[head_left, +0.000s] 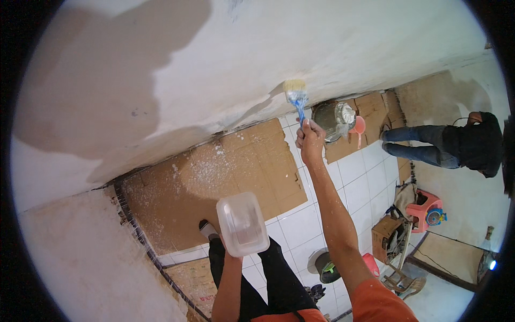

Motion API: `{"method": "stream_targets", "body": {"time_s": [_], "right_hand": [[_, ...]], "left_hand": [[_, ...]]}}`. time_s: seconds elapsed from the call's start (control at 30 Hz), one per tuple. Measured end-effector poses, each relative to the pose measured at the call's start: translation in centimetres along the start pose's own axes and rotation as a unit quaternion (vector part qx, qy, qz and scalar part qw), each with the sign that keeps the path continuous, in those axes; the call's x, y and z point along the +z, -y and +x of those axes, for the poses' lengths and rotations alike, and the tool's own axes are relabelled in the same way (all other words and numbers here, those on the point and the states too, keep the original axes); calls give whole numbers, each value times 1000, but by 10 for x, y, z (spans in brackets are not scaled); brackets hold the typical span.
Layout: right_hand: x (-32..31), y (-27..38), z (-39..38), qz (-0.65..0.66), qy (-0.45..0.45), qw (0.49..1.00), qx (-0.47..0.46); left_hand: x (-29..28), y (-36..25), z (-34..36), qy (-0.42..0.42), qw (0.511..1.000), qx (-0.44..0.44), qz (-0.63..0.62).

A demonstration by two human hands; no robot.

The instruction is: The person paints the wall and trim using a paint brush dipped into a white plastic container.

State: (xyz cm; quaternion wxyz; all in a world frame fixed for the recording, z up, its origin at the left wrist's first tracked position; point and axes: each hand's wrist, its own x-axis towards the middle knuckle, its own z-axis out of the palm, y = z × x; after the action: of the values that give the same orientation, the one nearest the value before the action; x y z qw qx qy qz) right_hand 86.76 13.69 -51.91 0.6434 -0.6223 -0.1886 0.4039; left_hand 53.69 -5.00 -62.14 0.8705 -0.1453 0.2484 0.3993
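A paintbrush [296,94] with pale bristles and a blue, paint-smeared handle is gripped in my right hand [310,140]. My arm is stretched out, and the bristles are up against or very near the whitish wall [236,59]; contact cannot be made out. Lower down, a clear plastic container [244,222] rests on my left hand [228,251], which supports it from beneath. Most of that hand's fingers are hidden behind the container. Whatever thin layer may lie inside the container is unclear.
Paint-spattered cardboard [225,166] covers white floor tiles [300,220] along the wall. By the wall stand a large metal pot [328,121] and a pink dipper [358,126]. A person [445,142] stands at right. Nearby are a pink stool [427,204], a cardboard box [384,236] and a dark bucket [326,267].
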Motion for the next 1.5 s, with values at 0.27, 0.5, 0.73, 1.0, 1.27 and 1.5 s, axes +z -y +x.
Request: {"method": "stream_targets", "body": {"time_s": [0.27, 0.5, 0.73, 1.0, 1.27, 1.5], "right_hand": [[31, 161, -29, -68, -26, 996, 42], [35, 193, -46, 75, 7, 986, -150], [17, 8, 8, -71, -20, 989, -128], [-2, 47, 10, -64, -32, 997, 36], [-5, 146, -9, 58, -58, 993, -81], [-60, -34, 43, -83, -64, 994, -4]], "left_hand": [[-10, 1, -13, -9, 1000, 9, -3], [-7, 3, -19, -9, 1000, 13, -4], [-27, -7, -40, -16, 999, 34, 1], [-61, -19, -70, -26, 998, 65, 0], [-70, -21, -80, -33, 997, 72, -5], [-60, -25, -82, -43, 996, 71, 12]]}}
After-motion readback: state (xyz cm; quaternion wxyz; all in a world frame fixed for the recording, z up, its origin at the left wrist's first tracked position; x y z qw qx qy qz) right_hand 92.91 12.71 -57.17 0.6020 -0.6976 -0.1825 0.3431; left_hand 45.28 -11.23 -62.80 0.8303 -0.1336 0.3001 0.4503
